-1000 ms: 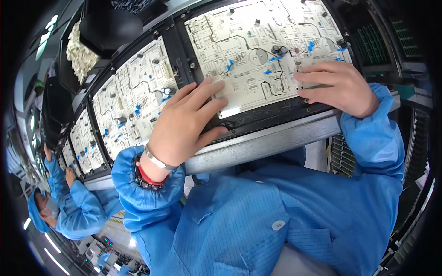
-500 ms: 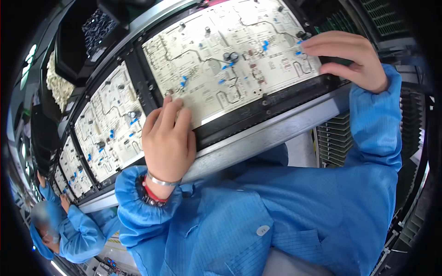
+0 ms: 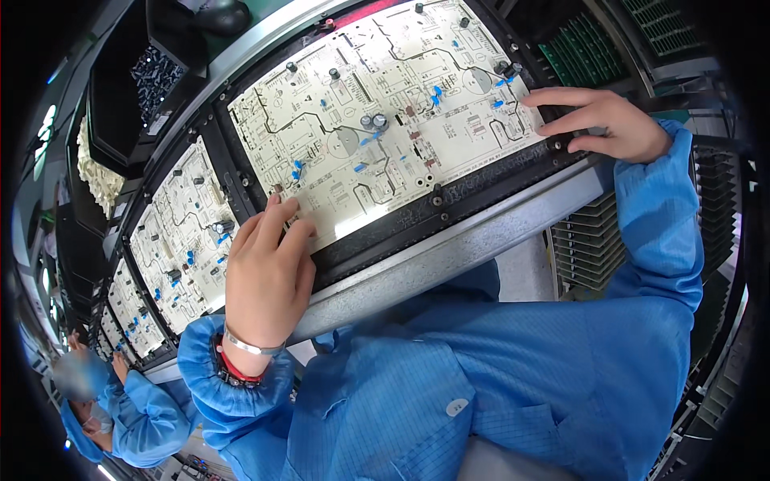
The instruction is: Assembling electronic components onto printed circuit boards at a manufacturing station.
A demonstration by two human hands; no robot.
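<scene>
A white circuit board (image 3: 321,216), studded with black, blue and brown components, sits in a black carrier frame (image 3: 385,232) before me. At its near left corner lies my left hand (image 3: 269,272), fingers stretched forward and fingertips on or just over the board. Whether a small part is under those fingertips, I cannot make out. On the opposite side, my right hand (image 3: 605,124) rests by the board's right edge with its fingers spread and nothing in them. Two round black capacitors (image 3: 373,122) stand near the board's middle.
More framed boards (image 3: 180,228) line up leftward along a metal rail (image 3: 457,248). Black bins at the far left hold dark parts (image 3: 156,76) and cream-coloured parts (image 3: 98,172). Racked green boards (image 3: 581,52) and slotted racks (image 3: 589,244) stand at right. A co-worker (image 3: 132,417) in blue works at lower left.
The board and its carrier have shifted left, and my left hand has moved left along with them. My right hand's fingers have spread and now sit lower at the board's right edge.
</scene>
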